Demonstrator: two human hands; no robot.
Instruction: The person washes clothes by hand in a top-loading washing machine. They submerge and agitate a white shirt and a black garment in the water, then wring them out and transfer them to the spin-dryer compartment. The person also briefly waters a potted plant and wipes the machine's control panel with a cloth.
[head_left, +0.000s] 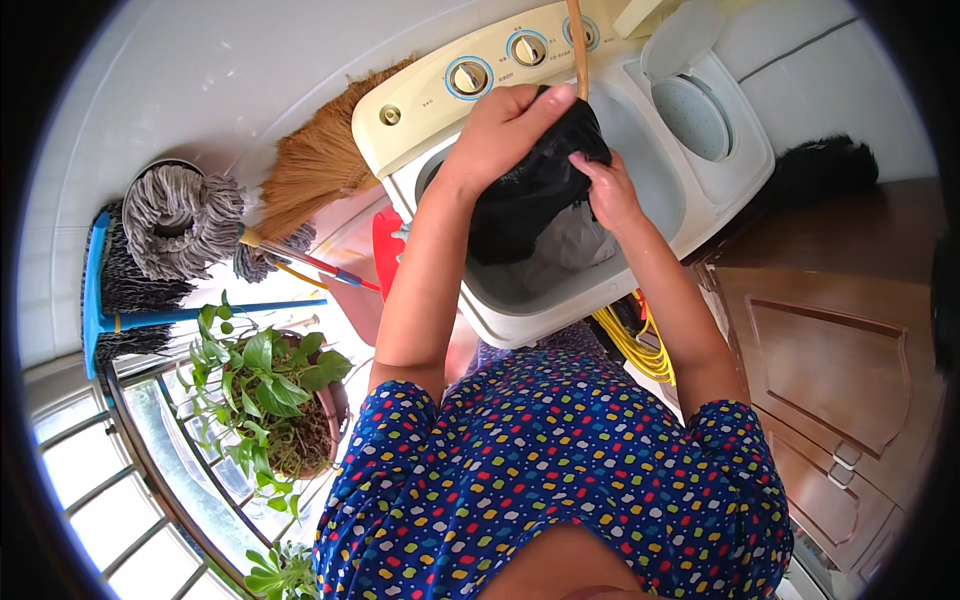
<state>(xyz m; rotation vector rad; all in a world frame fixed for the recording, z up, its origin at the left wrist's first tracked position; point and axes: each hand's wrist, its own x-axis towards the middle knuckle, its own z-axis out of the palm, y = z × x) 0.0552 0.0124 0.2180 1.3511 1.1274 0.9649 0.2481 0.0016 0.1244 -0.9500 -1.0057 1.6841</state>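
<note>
A wet black garment (517, 202) is bunched between my hands over the wash tub of a twin-tub washing machine (487, 319). My left hand (506, 131) grips its top, the thumb stretched across the cloth. My right hand (609, 187) pinches its right edge. Part of the black cloth hangs down into the tub, where pale cloth (574, 240) lies in greyish water. A tan hose (580, 52) comes down behind the garment to the tub. On the right the round spin tub (694, 120) stands with its lid (682, 37) raised. Dials (469, 77) line the cream control panel.
At the left are a straw broom (322, 157), a string mop (180, 217), a blue-handled mop (94, 300) and a potted plant (330, 420) by a barred window. A coiled yellow hose (637, 349) hangs below the machine. Wooden cabinet doors (825, 367) are at the right.
</note>
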